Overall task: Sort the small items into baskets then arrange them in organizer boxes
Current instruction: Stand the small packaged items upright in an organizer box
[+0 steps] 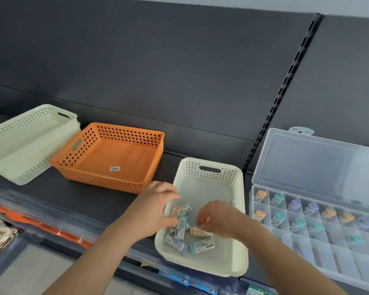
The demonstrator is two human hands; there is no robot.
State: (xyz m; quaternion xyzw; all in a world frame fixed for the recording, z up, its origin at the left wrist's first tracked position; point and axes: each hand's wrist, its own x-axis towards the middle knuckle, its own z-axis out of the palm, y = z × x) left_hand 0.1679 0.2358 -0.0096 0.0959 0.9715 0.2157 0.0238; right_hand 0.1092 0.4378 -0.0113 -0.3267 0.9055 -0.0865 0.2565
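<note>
Left hand (158, 207): reaches into the basket (209, 163) from the left, fingers and thumb spread apart over the items (185, 234), the thumb just beside an upright teal-and-white piece. Right hand (219, 218): over the same pile from the right, fingers curled downward. Motion blur hides whether they pinch a piece, so its state cannot be told.

Items: small rectangular packets in orange, teal and purple with white labels, heaped loosely in the near half of the cream basket. The basket is perforated, has a handle slot in its far wall, and stands at the front edge of the dark shelf (73, 199).

Organizer (307, 250): a clear compartmented box just right of the basket, with its lid (317, 167) raised against the back panel. Its far rows hold pieces capped in orange, teal and purple, one to a compartment.

Orange basket (115, 154): left of and behind the cream one, apart from it, with a label stuck on its floor. Stack (24, 141): nested cream baskets at the far left, touching the orange basket's left corner.
</note>
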